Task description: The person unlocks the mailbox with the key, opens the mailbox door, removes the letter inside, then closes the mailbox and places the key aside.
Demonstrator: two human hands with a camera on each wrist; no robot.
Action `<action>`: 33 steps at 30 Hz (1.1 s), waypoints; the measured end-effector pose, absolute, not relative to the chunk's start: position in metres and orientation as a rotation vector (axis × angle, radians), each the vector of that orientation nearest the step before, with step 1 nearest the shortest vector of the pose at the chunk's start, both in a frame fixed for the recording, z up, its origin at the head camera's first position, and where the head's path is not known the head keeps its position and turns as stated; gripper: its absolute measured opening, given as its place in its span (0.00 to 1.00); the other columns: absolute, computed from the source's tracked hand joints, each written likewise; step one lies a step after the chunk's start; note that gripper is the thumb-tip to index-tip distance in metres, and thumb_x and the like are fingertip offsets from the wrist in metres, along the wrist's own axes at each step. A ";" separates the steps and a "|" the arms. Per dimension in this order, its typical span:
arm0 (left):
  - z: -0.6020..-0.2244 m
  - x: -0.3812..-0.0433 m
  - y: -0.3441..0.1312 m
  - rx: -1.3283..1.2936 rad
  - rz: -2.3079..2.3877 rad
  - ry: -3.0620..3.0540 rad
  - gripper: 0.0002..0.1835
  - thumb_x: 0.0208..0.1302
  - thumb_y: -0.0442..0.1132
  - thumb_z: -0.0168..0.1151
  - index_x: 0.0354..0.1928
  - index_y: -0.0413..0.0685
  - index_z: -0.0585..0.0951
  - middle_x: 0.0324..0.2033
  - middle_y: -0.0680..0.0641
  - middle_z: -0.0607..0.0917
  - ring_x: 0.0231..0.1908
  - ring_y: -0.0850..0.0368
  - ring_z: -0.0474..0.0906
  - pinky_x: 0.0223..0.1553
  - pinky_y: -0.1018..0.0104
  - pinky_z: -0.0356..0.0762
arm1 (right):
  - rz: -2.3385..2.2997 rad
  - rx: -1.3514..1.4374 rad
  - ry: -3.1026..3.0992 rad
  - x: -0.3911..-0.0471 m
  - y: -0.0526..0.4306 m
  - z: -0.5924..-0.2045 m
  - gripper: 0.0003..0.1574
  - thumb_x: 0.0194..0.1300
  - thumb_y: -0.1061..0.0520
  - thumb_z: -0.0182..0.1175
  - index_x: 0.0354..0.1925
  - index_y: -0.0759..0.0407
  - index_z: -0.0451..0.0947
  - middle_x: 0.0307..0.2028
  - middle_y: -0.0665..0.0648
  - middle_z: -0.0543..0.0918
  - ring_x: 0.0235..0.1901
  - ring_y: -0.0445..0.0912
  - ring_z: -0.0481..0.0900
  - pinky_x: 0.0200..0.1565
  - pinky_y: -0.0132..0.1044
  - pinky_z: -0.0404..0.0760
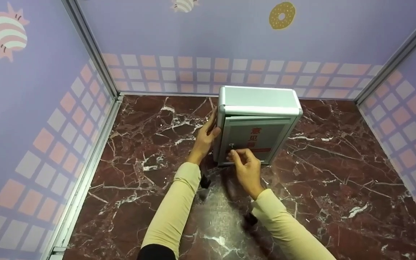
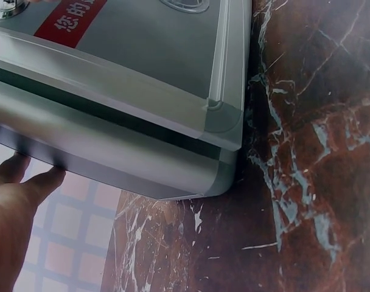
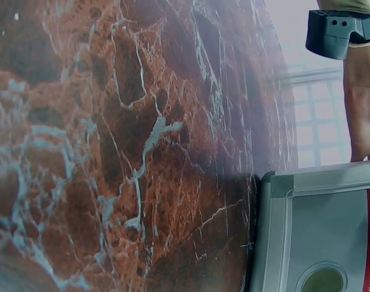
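Silver metal suggestion box (image 1: 256, 122) stands upright toward the far middle of the red marble tabletop (image 1: 338, 187), its door facing the person, red lettering across the front. Right hand (image 1: 247, 169) is at the lock (image 1: 231, 146) on the door's near left, thumb and fingers pinched together there; whether a key sits between them I cannot tell. Left hand (image 1: 205, 135) lies flat along the box's left side, fingers straight, steadying it. Lilac walls with pink tiles (image 1: 229, 72) close in left, far and right.
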State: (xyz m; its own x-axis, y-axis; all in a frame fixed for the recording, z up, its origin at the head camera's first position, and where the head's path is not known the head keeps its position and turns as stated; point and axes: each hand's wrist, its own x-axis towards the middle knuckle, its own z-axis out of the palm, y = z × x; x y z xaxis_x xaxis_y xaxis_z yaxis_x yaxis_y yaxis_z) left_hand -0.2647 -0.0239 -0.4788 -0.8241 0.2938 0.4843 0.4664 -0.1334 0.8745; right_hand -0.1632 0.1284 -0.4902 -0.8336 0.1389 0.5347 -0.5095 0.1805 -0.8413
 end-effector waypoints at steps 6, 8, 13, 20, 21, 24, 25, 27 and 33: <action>-0.482 -0.262 -0.023 -0.868 -2.082 -1.990 0.52 0.63 0.68 0.53 0.75 0.36 0.52 0.73 0.36 0.54 0.70 0.46 0.57 0.67 0.60 0.60 | 1.730 0.348 -1.957 -0.160 0.129 -0.493 0.04 0.68 0.71 0.58 0.36 0.76 0.76 0.32 0.71 0.84 0.31 0.67 0.83 0.36 0.58 0.82; -0.483 -0.262 -0.023 -0.863 -2.083 -1.989 0.52 0.63 0.68 0.53 0.75 0.35 0.53 0.73 0.37 0.55 0.69 0.46 0.58 0.67 0.60 0.60 | 1.734 0.345 -1.955 -0.159 0.130 -0.493 0.04 0.68 0.71 0.58 0.36 0.77 0.76 0.32 0.71 0.84 0.31 0.68 0.83 0.36 0.59 0.82; -0.483 -0.262 -0.023 -0.860 -2.105 -1.967 0.51 0.63 0.66 0.54 0.75 0.36 0.53 0.72 0.38 0.57 0.69 0.45 0.59 0.66 0.60 0.61 | 1.739 0.344 -1.957 -0.158 0.130 -0.493 0.05 0.68 0.71 0.58 0.36 0.77 0.76 0.32 0.71 0.84 0.31 0.67 0.83 0.35 0.57 0.83; -0.481 -0.263 -0.022 -0.855 -2.080 -1.958 0.48 0.65 0.64 0.54 0.74 0.36 0.54 0.71 0.38 0.59 0.68 0.45 0.60 0.66 0.60 0.61 | 1.750 0.329 -1.961 -0.157 0.131 -0.492 0.05 0.68 0.71 0.59 0.37 0.76 0.77 0.33 0.70 0.85 0.31 0.66 0.83 0.35 0.53 0.84; -0.481 -0.263 -0.022 -0.855 -2.083 -1.952 0.48 0.65 0.64 0.54 0.74 0.36 0.54 0.71 0.38 0.60 0.68 0.44 0.61 0.66 0.59 0.61 | 1.751 0.327 -1.963 -0.157 0.131 -0.491 0.05 0.68 0.70 0.59 0.37 0.76 0.77 0.33 0.69 0.85 0.31 0.66 0.83 0.35 0.53 0.84; -0.480 -0.263 -0.021 -0.849 -2.090 -1.945 0.49 0.65 0.64 0.55 0.74 0.36 0.55 0.70 0.37 0.61 0.68 0.43 0.61 0.66 0.59 0.61 | 1.758 0.318 -1.967 -0.156 0.131 -0.491 0.05 0.68 0.70 0.59 0.37 0.76 0.77 0.33 0.69 0.85 0.31 0.66 0.83 0.36 0.53 0.84; -0.480 -0.263 -0.021 -0.848 -2.089 -1.946 0.49 0.65 0.64 0.55 0.74 0.36 0.55 0.70 0.37 0.61 0.68 0.43 0.61 0.66 0.59 0.61 | 1.764 0.314 -1.966 -0.156 0.131 -0.491 0.05 0.68 0.70 0.59 0.37 0.76 0.77 0.33 0.69 0.85 0.31 0.66 0.83 0.36 0.53 0.84; -0.480 -0.263 -0.021 -0.854 -2.079 -1.946 0.49 0.65 0.65 0.54 0.74 0.35 0.55 0.70 0.36 0.61 0.68 0.44 0.61 0.66 0.59 0.61 | 1.769 0.308 -1.964 -0.155 0.131 -0.491 0.06 0.68 0.70 0.59 0.37 0.76 0.77 0.33 0.69 0.85 0.31 0.66 0.83 0.36 0.53 0.83; -0.480 -0.264 -0.019 -0.921 -2.033 -1.886 0.44 0.71 0.58 0.54 0.73 0.29 0.54 0.71 0.31 0.56 0.70 0.44 0.57 0.68 0.57 0.57 | 1.782 0.325 -1.958 -0.154 0.133 -0.491 0.06 0.69 0.70 0.58 0.37 0.77 0.77 0.33 0.70 0.84 0.31 0.66 0.83 0.35 0.57 0.83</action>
